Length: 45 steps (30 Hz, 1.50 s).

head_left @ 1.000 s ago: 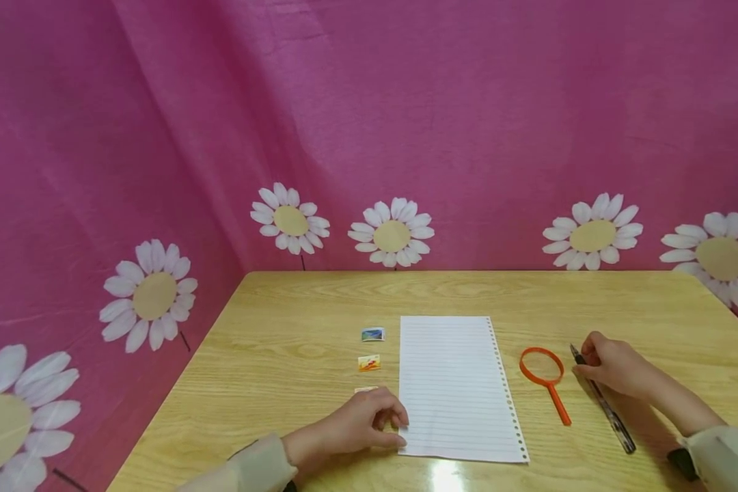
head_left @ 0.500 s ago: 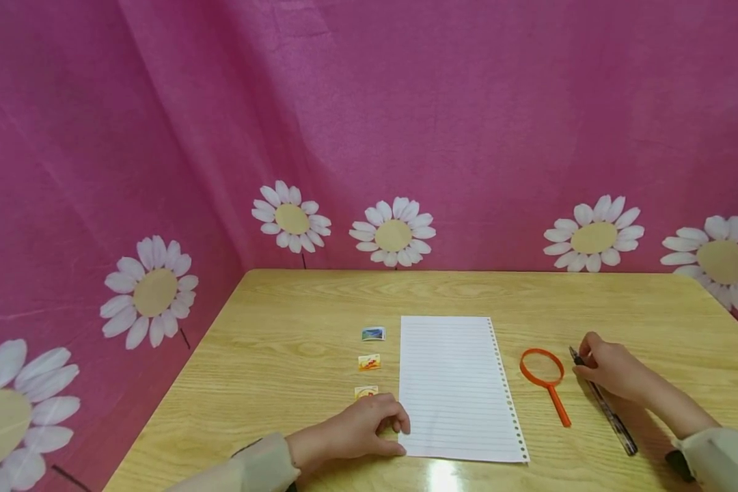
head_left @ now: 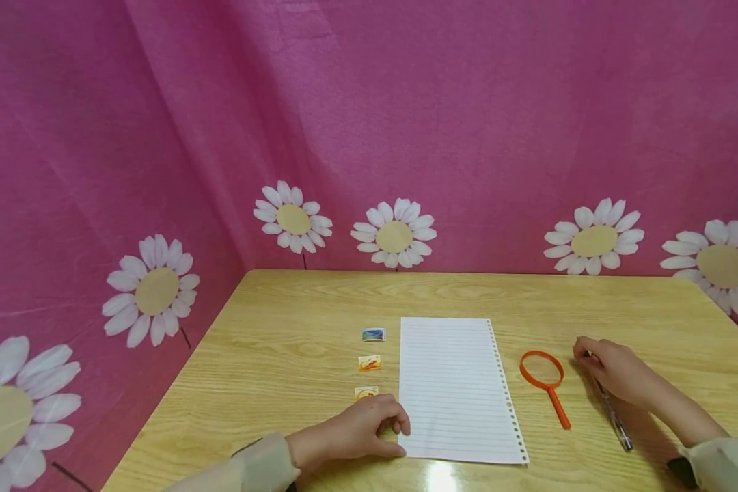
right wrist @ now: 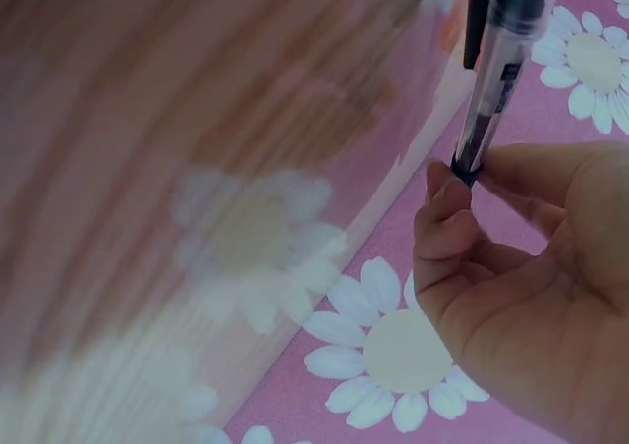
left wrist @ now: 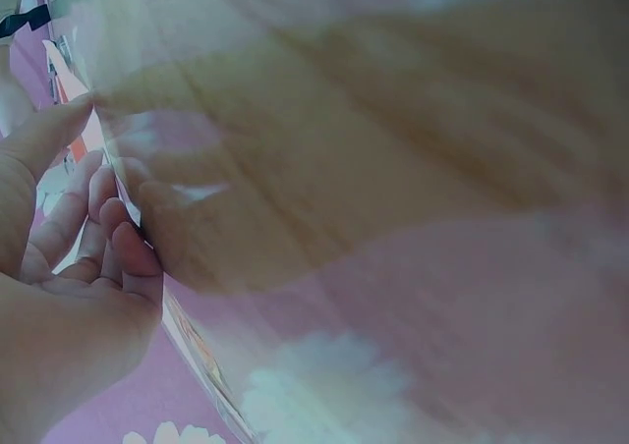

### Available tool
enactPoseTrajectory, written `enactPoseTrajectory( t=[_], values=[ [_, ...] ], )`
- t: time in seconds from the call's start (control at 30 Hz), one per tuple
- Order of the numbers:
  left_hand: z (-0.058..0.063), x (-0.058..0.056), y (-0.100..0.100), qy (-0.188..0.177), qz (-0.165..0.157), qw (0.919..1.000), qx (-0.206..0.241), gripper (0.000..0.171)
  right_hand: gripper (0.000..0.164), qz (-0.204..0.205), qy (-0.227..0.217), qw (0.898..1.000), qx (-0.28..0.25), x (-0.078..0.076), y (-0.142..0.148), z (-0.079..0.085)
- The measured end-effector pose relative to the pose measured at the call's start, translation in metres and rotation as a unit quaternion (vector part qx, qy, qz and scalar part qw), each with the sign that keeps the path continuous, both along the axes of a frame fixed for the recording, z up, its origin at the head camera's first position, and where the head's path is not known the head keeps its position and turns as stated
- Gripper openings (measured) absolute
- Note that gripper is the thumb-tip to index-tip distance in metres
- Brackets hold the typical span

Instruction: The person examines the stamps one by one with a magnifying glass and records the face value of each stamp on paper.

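Note:
My right hand [head_left: 618,372] pinches a pen [head_left: 617,422] with a clear barrel and black end, right of the magnifying glass [head_left: 558,408]. In the right wrist view the thumb and fingertips close on the pen [right wrist: 496,85] near its lower end, and the barrel slants up. Its writing end is hidden by the fingers in the head view. My left hand [head_left: 359,429] rests at the lower left edge of a lined sheet of paper [head_left: 452,389], fingers loosely bent. The left wrist view shows its thumb [left wrist: 59,135] at the sheet's edge.
Three small picture stamps lie in a column left of the paper: a blue-green stamp [head_left: 374,334], a yellow stamp [head_left: 370,363] and another yellow stamp [head_left: 366,392] just behind the left hand. A pink flowered curtain [head_left: 467,137] borders the wooden table [head_left: 295,321].
My right fingers have shifted forward over the pen's tip, which showed before, and the pen has moved slightly. The left hand moved slightly nearer, uncovering more of the nearest stamp.

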<state>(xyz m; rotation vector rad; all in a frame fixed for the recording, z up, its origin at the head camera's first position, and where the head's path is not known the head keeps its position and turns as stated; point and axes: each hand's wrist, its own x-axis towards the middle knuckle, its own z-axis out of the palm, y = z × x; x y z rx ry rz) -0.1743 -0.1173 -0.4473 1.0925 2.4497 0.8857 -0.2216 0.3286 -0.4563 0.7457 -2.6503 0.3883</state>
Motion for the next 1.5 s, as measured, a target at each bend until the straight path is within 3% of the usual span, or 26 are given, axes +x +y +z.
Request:
enactPoseTrajectory(
  t=[0.2,0.47,0.63,0.8,0.9,1.0,1.1,1.17,1.2,1.23,1.37,1.5],
  values=[
    [-0.002,0.0,0.0,-0.002,-0.002,1.0,-0.002,0.019,0.029,-0.007,-0.013,1.0,-0.002,0.007,0.008,0.003],
    [-0.002,-0.001,-0.001,-0.009,0.002,0.9999,-0.007,0.019,0.046,0.033,0.051,0.998,-0.008,0.014,0.023,0.001],
    [-0.002,-0.002,-0.002,-0.001,-0.006,1.0,-0.001,0.019,0.041,0.01,0.027,0.999,-0.036,0.017,0.029,0.004],
    [-0.002,-0.003,-0.001,-0.003,-0.008,1.0,0.0,0.019,0.029,-0.024,-0.037,0.994,-0.097,0.022,0.027,0.01],
    [-0.001,-0.003,-0.001,0.002,-0.01,0.9999,-0.002,0.019,0.021,-0.009,-0.11,0.979,-0.17,0.024,0.023,0.014],
    [-0.001,-0.003,0.0,0.004,-0.01,0.9999,-0.003,0.019,0.017,0.02,-0.195,0.947,-0.255,0.026,0.019,0.017],
    [-0.001,-0.003,0.0,0.008,-0.013,0.9999,-0.003,0.019,0.021,0.073,-0.25,0.908,-0.329,0.026,0.014,0.018],
    [-0.002,-0.004,0.0,0.009,-0.015,0.9998,-0.002,0.019,0.021,0.092,-0.267,0.894,-0.349,0.026,0.01,0.018],
    [-0.002,-0.004,0.0,0.008,-0.016,0.9998,-0.001,0.018,0.02,0.096,-0.269,0.892,-0.352,0.027,0.008,0.018],
    [-0.002,-0.004,-0.001,0.008,-0.016,0.9998,-0.001,0.018,0.019,0.098,-0.266,0.893,-0.35,0.028,0.006,0.019],
    [-0.002,-0.003,0.0,0.005,-0.015,0.9999,-0.002,0.018,0.008,0.05,-0.25,0.914,-0.315,0.033,-0.001,0.021],
    [-0.001,-0.003,0.0,0.004,-0.012,0.9999,-0.003,0.018,0.006,0.02,-0.262,0.918,-0.298,0.034,-0.004,0.023]
  ],
)
